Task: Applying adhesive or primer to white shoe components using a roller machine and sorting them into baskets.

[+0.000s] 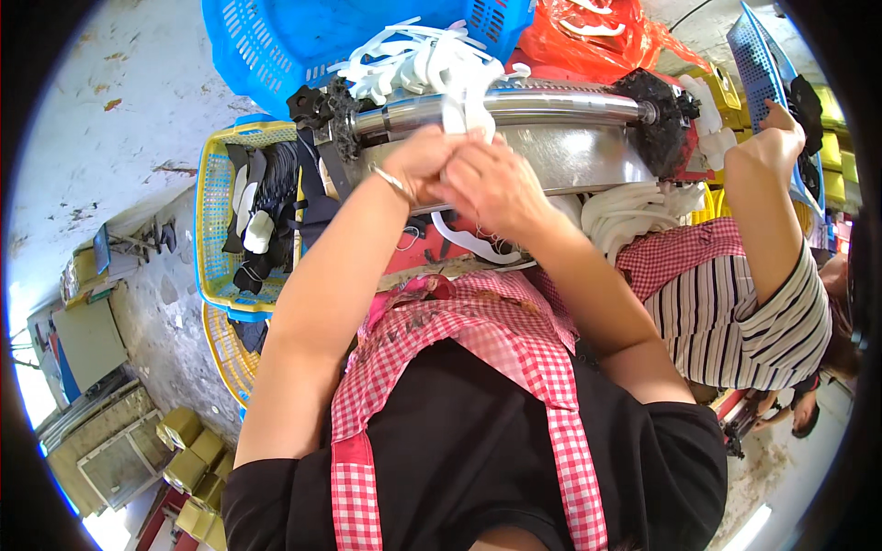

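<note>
While both hands meet below the steel roller [514, 107], left hand [418, 163] and right hand [491, 179] pinch a white rubber strap [457, 115], fingers closed; more straps fill the blue basket [266, 46].

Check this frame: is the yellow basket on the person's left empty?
No, the yellow basket holds black and white strap-like pieces, piled against its right side.

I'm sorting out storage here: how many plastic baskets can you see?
3, perhaps more hidden: blue basket at the top, yellow basket left of the left hand, and a blue one the co-worker's hand touches.
</note>
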Tool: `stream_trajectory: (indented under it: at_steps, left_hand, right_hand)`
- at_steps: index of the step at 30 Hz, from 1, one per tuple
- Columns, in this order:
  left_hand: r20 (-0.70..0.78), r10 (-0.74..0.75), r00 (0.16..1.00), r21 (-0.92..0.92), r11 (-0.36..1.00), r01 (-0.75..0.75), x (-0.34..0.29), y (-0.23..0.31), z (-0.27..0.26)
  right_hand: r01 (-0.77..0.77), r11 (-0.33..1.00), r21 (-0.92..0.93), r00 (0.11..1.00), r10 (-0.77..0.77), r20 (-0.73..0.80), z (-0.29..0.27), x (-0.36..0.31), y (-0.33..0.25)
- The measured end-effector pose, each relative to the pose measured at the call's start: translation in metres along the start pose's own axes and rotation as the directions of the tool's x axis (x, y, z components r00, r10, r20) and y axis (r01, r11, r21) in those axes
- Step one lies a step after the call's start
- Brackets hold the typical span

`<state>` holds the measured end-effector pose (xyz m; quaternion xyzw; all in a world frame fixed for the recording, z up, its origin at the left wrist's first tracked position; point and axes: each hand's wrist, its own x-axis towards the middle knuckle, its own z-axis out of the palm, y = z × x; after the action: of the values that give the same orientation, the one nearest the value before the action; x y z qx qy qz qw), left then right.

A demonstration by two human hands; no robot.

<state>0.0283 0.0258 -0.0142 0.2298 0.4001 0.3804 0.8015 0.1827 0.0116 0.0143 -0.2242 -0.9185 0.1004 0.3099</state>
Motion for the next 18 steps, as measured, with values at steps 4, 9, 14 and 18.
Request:
stream_trajectory:
  at_steps: [4,9,14,18]
  left_hand:
    - [-0.123,-0.080,0.989,-0.214,0.975,0.052,-0.044,-0.056,0.022]
    - [-0.117,-0.181,0.976,-0.312,0.940,0.137,-0.037,-0.075,0.018]
    - [0.040,-0.149,0.988,-0.410,0.899,0.152,0.013,-0.028,-0.003]
    - [-0.071,0.036,0.997,-0.148,0.988,-0.046,0.002,-0.028,0.000]
  right_hand:
    - [-0.028,0.991,0.132,1.000,0.026,0.017,-0.009,-0.034,-0.034]
    - [-0.070,0.989,0.129,0.996,0.062,0.064,-0.011,-0.047,-0.038]
    - [-0.192,0.978,0.085,0.981,0.190,0.035,-0.010,-0.014,0.007]
    - [-0.378,0.909,0.175,0.923,0.384,0.003,-0.026,-0.043,0.016]
